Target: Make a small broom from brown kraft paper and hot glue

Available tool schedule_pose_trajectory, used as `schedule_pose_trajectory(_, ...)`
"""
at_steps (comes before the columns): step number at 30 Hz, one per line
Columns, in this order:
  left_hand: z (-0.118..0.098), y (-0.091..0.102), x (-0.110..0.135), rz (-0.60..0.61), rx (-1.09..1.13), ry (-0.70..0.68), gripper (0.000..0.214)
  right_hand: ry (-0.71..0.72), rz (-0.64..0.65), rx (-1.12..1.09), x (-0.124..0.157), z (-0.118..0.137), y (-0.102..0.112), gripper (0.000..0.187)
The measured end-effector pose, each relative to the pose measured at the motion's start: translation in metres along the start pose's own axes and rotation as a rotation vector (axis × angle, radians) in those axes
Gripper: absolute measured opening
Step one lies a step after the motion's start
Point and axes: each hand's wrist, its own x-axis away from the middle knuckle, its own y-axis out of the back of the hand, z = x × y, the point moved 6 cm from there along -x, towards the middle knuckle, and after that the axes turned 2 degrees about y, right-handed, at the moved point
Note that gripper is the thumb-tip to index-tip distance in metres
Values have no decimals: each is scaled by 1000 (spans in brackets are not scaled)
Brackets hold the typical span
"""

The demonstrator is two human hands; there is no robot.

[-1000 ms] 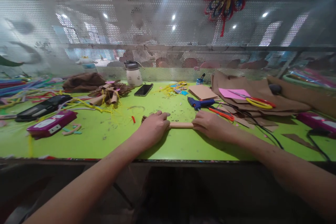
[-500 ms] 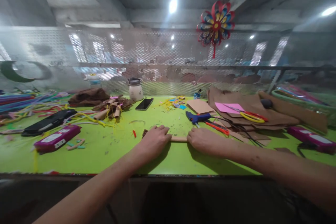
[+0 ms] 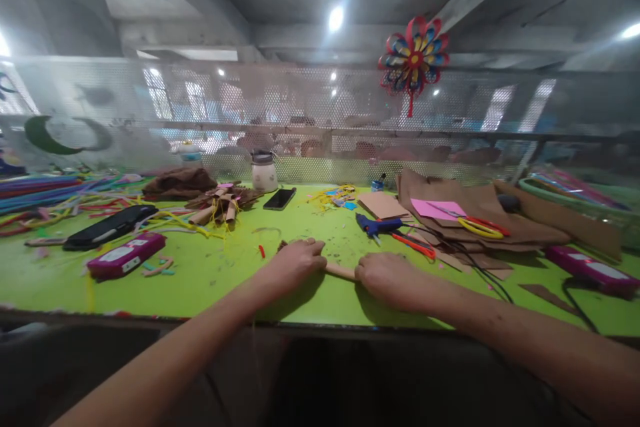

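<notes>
A thin roll of brown paper (image 3: 341, 271) lies on the green table, spanning the gap between my hands and sloping slightly down to the right. My left hand (image 3: 300, 260) is closed over its left end, fingers bent down onto it; a bit of brown pokes out beyond that hand. On the right end my right hand (image 3: 383, 275) is closed too, its fingertips curled around the paper. Both hands hide most of the roll. A blue glue gun (image 3: 377, 224) rests just behind my right hand, and a small red scrap (image 3: 261, 251) lies left of my left hand.
Brown paper sheets (image 3: 525, 227) with scissors (image 3: 483, 227) cover the right side. Further left are a phone (image 3: 280, 198), a jar (image 3: 264, 172), tied brown rolls (image 3: 220, 207), a black case (image 3: 110, 227) and a purple box (image 3: 127, 255). A perforated screen (image 3: 300, 107) stands behind the table.
The paper roll has gone from level to slightly tilted, its right end nearer me, as my right hand has shifted a little toward me. Both hands keep their hold. The camera view has shifted slightly.
</notes>
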Motion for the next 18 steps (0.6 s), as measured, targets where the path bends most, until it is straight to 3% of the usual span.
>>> schedule_pose_trajectory(5, 3, -3, 2, 9, -95, -105, 10, -118, 44, -96, -5, 9, 6, 22)
schedule_pose_trajectory(11, 4, -5, 6, -27, -177, -190, 12, -107, 54, -170, -6, 34, 18, 23)
schedule_pose_trajectory(18, 16, -2, 8, -57, -58, -161, 15, -220, 19, -246, -20, 40, 20, 28)
